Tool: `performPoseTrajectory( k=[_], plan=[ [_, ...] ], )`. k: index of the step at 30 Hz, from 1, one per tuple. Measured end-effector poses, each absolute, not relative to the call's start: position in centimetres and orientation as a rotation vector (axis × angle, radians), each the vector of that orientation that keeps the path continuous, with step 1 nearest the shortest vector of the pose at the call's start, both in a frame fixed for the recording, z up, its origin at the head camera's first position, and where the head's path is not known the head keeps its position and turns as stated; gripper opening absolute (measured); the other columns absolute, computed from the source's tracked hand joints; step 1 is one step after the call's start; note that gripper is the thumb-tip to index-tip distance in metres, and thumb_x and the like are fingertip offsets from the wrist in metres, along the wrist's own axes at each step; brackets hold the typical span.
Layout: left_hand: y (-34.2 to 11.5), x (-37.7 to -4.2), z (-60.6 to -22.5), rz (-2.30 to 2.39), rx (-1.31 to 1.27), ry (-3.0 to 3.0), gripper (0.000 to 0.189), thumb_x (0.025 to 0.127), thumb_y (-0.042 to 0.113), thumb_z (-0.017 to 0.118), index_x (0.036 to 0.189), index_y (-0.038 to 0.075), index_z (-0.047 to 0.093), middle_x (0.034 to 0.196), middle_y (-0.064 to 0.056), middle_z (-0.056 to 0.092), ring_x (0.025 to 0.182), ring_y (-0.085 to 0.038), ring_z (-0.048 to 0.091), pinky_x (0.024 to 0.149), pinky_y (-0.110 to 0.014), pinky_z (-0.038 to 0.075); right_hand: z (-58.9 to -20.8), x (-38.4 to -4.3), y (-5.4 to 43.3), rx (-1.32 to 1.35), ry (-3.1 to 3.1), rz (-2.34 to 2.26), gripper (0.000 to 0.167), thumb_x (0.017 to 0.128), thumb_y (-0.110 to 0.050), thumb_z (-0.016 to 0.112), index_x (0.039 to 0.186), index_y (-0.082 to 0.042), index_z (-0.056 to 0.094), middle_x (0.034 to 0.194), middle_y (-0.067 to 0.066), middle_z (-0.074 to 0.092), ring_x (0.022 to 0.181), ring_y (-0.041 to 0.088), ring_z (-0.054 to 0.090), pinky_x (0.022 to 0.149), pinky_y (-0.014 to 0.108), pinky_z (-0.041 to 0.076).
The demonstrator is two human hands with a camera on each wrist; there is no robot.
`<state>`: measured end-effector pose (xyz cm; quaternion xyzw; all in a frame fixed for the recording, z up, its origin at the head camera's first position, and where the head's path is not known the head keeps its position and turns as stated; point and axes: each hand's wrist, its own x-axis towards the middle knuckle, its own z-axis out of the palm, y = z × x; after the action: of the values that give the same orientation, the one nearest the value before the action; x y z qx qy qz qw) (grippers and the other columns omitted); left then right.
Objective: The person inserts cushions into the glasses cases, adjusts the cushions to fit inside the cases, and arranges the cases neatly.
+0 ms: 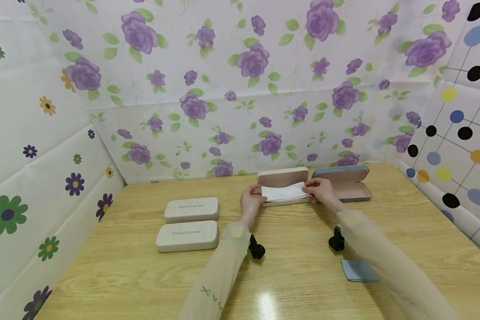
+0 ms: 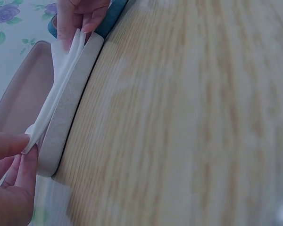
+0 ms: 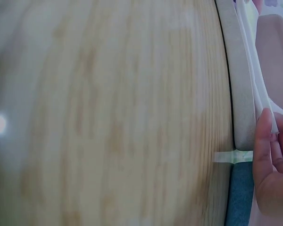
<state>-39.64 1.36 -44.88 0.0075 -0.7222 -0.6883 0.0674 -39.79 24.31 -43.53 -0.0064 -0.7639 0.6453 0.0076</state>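
Note:
A folded white cloth point(image 1: 284, 192) stretches between both hands at the opening of a pale glasses case point(image 1: 283, 176), whose lid stands up at the back. The left hand point(image 1: 251, 202) pinches the cloth's left end between thumb and fingers. At the other end, the right hand point(image 1: 322, 191) pinches the cloth's corner, also seen in the right wrist view, where the right hand point(image 3: 273, 160) sits beside the case's end. Both cloth ends show in the left wrist view, with the cloth point(image 2: 61, 89) along the front rim of the case point(image 2: 70, 108).
An open blue glasses case point(image 1: 352, 195) with a pinkish lining stands just right of the pale one. Two shut pale cases, one farther back point(image 1: 192, 210) and one nearer point(image 1: 188, 235), lie at left. A folded blue-grey cloth point(image 1: 359, 270) lies near the right forearm.

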Motion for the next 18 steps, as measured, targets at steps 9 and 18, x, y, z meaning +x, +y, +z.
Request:
performPoseTrajectory(
  k=[9, 18],
  plan=[
    [1.71, -39.77, -45.02, -1.968, 0.074, -2.257, 0.036, 0.069, -0.011, 0.07, 0.103, -0.002, 0.061, 0.08, -0.009, 0.059, 0.072, -0.017, 0.054, 0.057, -0.024, 0.048, -44.08, -39.95, 23.88, -0.075, -2.446, 1.835, 0.02, 0.083, 0.001, 0.063, 0.097, 0.012, 0.055, 0.074, 0.012, 0.056, 0.048, 0.012, 0.053, 0.05, 0.031, 0.05],
    [1.68, -39.93, -44.33, -1.847, 0.058, -2.304, 0.033, 0.069, -0.011, 0.07, 0.1, -0.003, 0.061, 0.079, -0.013, 0.061, 0.069, -0.017, 0.056, 0.056, -0.024, 0.048, -43.72, -40.18, 23.71, -0.068, -2.471, 1.766, 0.019, 0.081, 0.003, 0.065, 0.095, 0.012, 0.056, 0.079, 0.015, 0.057, 0.051, 0.012, 0.053, 0.053, 0.033, 0.052]
  ],
)
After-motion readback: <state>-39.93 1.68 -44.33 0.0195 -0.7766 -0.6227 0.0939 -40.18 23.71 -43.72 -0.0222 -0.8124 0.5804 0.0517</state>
